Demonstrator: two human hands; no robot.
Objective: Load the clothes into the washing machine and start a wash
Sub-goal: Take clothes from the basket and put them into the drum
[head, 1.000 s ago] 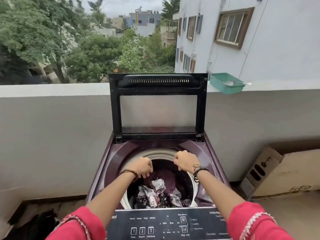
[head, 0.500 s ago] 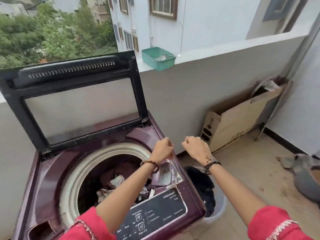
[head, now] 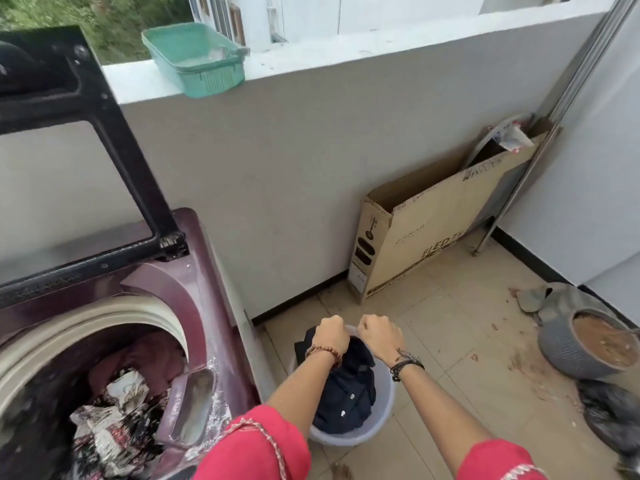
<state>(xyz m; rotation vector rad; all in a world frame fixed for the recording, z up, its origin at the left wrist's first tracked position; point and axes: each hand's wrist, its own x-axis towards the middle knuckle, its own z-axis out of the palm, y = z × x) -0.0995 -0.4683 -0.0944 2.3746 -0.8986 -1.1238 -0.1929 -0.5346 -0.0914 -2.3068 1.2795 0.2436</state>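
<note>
My view has swung right since a moment ago: the maroon washing machine point(head: 194, 289) now sits at the left edge of the frame, and my hands, which were above its rim, are down over the pale round plastic bucket point(head: 382, 407) on the tiled floor at lower centre. My left hand point(head: 329, 336) and right hand point(head: 379, 336) are both curled into fists at the bucket's far rim, just above the dark navy clothes point(head: 346, 393) heaped inside; I cannot tell whether either is gripping fabric. Crumpled floral cloth point(head: 114, 420) lies in the drum at lower left under the raised black-framed lid point(head: 114, 133). A slotted green plastic basket point(head: 195, 60) sits on the ledge at upper left; a flat cardboard box point(head: 433, 230) leans at right.
</note>
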